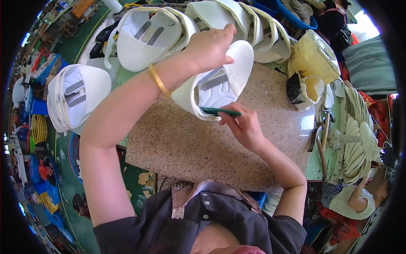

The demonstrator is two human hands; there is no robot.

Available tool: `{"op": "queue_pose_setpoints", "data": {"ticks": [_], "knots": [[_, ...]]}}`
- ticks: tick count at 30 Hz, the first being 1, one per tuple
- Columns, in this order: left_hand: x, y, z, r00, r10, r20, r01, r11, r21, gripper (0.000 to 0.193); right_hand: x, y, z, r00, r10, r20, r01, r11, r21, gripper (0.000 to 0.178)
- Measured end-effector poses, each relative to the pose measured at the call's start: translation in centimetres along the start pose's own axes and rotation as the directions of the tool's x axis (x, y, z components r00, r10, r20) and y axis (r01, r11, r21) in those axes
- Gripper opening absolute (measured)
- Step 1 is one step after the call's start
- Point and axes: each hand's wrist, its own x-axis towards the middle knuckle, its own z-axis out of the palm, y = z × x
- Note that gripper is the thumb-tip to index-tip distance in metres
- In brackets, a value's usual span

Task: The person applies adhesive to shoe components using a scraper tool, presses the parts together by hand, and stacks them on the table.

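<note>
A white padded shoe upper (219, 94) with two grey strips inside sits tilted over the stone worktop (270, 131) in front of me. My left hand (211, 48) reaches across its far side, fingers stretched out and thumb apart, with the thumb against the upper. I cannot see a firm hold there. My right hand (245, 130) is closed around a slim green pen-like tool (226, 111). Its tip meets the near rim of the upper, and the exact contact is too small to make out.
More white uppers (148, 40) are nested in a row along the far edge. Another stack (78, 97) stands at the left. On the right are a yellowed plastic container (315, 55), a cut-open pot (311, 89), hand tools (325, 135) and pale layered pieces (359, 144). A person (353, 201) sits beyond.
</note>
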Motion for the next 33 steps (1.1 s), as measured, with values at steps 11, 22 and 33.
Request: {"op": "queue_pose_setpoints", "data": {"ticks": [11, 22, 33], "knots": [[-10.4, 0.6, 1.9, 0.876, 0.155, -0.457, -0.270, 0.943, -0.196, 0.020, -1.3, 2.2, -1.1, 0.927, -0.150, -0.345, -0.067, 0.837, -0.543, 0.015], [-14.4, -2.2, 3.9, 0.869, -0.003, -0.495, -0.218, 0.896, -0.387, 0.031, -3.2, -3.1, 4.3, 0.928, -0.369, -0.044, 0.303, 0.821, -0.484, 0.025], [-10.6, -1.2, 2.8, 0.834, -0.160, -0.528, -0.275, 0.709, -0.649, 0.021, -5.2, 6.9, -21.4, 0.687, 0.165, -0.708, -0.665, 0.536, -0.520, 0.035]]}}
